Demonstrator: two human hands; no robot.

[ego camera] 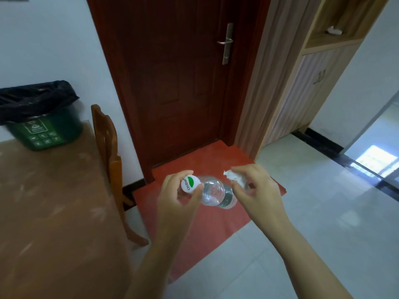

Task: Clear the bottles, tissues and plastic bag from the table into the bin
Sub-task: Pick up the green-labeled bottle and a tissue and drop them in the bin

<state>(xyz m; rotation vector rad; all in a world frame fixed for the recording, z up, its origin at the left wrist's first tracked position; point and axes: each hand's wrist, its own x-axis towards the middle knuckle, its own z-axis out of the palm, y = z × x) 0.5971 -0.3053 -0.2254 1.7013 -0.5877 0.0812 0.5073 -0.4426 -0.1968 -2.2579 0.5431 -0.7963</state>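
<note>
A clear plastic bottle (212, 192) with a white and green cap hangs in the air over the red floor mat, its cap end towards me. My left hand (176, 196) pinches the cap between thumb and fingers. My right hand (258, 190) grips a crumpled white tissue (236, 178) beside the bottle's far end; whether it also touches the bottle I cannot tell. The green bin (46, 128) with a black liner stands on the far left corner of the brown table (49, 201).
A wooden chair (108, 147) is pushed against the table's right edge. Straight ahead is a dark red door (172, 83) with a red mat (207, 214) in front. A wooden cabinet (302, 83) stands to the right, beside pale floor tiles.
</note>
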